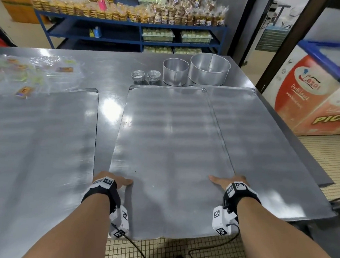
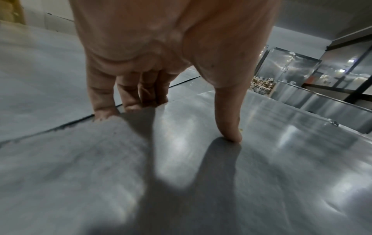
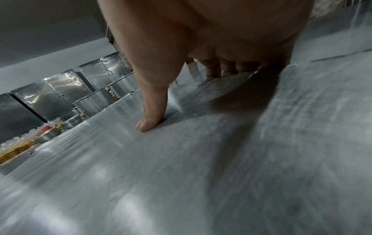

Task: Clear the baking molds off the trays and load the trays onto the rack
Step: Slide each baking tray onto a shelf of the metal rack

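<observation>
from the head view the left hand (image 1: 114, 182) and right hand (image 1: 228, 181) hold the middle tray (image 1: 168, 148) by its long edges on the table (image 1: 109, 113), while each wrist view shows thumb on top, fingers (image 2: 104, 101) curled under, so the overlapped right tray (image 1: 262, 153) could drag along.

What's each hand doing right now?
Left hand: grips the middle tray's left edge, thumb on top.
Right hand: grips its right edge likewise.
</observation>
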Available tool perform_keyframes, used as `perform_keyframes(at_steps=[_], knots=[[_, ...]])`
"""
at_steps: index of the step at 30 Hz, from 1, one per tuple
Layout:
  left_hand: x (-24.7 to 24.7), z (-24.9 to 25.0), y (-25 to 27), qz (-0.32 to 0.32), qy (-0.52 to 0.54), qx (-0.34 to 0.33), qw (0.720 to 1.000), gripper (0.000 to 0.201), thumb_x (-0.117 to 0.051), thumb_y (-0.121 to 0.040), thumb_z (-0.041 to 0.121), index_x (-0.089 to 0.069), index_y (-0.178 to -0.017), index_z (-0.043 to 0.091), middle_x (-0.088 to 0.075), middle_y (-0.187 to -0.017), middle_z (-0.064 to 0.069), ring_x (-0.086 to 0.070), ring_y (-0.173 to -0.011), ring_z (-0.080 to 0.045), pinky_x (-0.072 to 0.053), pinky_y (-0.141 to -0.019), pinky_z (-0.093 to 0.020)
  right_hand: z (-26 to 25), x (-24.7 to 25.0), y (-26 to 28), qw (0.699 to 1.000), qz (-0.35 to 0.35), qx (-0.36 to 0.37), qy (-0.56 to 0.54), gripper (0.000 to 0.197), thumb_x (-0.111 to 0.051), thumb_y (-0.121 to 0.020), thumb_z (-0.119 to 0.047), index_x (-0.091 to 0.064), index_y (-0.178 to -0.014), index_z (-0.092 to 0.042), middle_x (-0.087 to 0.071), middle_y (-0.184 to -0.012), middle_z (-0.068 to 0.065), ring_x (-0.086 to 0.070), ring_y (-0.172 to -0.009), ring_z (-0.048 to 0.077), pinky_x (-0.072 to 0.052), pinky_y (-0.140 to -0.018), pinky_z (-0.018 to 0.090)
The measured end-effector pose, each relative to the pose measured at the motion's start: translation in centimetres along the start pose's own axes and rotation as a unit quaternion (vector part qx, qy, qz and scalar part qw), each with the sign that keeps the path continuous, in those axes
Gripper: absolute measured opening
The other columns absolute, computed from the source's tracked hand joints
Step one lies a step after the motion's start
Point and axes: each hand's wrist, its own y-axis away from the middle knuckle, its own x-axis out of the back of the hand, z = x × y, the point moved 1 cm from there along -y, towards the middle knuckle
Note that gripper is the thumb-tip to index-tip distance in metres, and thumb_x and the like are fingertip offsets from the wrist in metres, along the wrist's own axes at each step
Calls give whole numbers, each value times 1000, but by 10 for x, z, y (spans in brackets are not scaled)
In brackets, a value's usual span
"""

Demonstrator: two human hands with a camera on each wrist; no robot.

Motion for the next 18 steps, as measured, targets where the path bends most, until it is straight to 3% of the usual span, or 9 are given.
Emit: perform_keyframes(at_steps=[3,5,8,12,16,18], knots=[[-7,4,3,-17,-44,-23,999,84,-83,-57,65,-62,-115,8,-65,-100,-6,-64,-95,-27,-50,-77,-33,14,0,-5,1000,8,-22,7,133,-87,-28,-67,-41,-139,-7,-56,-133,16,-60,-114,36,-51,-95,43],[-12,6,3,-10,-58,-36,998,77,-83,-56,66,-65,-102,8,-65,-85,-6,-65,-84,-26,-50,-71,-32,21,1,0,998,36,-37,31,127,-85,-33,-69,-44,-136,-8,-54,-133,17,-56,-119,35,-49,-98,44],[-17,7,5,-2,-43,-49,998,73,-85,-56,63,-64,-99,7,-70,-90,-10,-66,-81,-28,-54,-73,-34,20,2,14,988,109,-40,101,101,-83,-53,-66,-48,-130,-11,-42,-136,17,-39,-129,36,-41,-100,48],[-20,5,1,-4,-22,-67,998,72,-79,-63,65,-63,-100,5,-70,-96,-13,-64,-81,-29,-50,-72,-34,21,-10,22,987,111,-25,112,81,-77,-59,-57,-52,-122,-12,-38,-135,16,-32,-129,36,-34,-103,49],[-16,0,-6,14,4,-90,996,55,-51,-94,49,-64,-120,2,-62,-126,-21,-59,-114,-35,-43,-87,-35,27,-13,27,989,109,-37,93,88,-77,-57,-60,-51,-126,-12,-39,-135,13,-33,-129,33,-34,-104,48],[-13,-2,-3,20,20,-102,994,44,-43,-101,38,-64,-112,1,-61,-126,-21,-58,-116,-35,-43,-90,-35,27,-11,29,990,102,-39,91,96,-78,-55,-66,-50,-130,-13,-38,-137,12,-33,-130,33,-34,-104,48]])
